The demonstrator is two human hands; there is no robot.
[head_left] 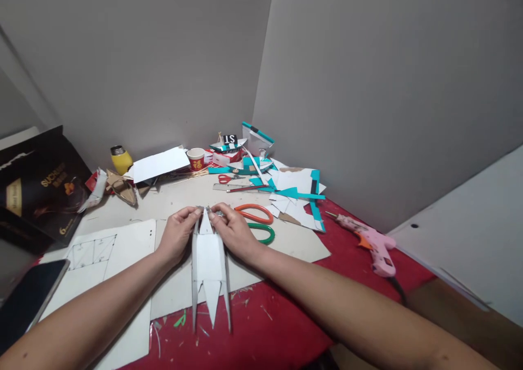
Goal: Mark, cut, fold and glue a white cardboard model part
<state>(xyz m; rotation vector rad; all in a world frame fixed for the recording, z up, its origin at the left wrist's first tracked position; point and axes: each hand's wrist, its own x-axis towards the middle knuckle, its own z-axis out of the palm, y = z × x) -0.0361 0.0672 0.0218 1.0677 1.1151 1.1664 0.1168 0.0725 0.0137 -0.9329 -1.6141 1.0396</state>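
A white folded cardboard piece [211, 258] with pointed flaps at both ends lies lengthwise between my arms, over the pale board and the red tabletop. At its far end, my left hand [178, 231] pinches the left flap between thumb and fingers. My right hand [233, 229] grips the right flap at that same end. The pointed middle flap stands between both sets of fingertips. Just past my right hand lie scissors with one orange handle [257, 213] and one green handle [263, 232]; their blades are largely hidden.
A pink glue gun [378, 247] rests at the right on the red cloth [286, 310]. Cardboard scraps [296, 182], red scissors [224, 179] and a paper cup [196, 160] lie farther back. A drawn sheet [134, 250], a phone [30, 293] and a black box [44, 190] are at left.
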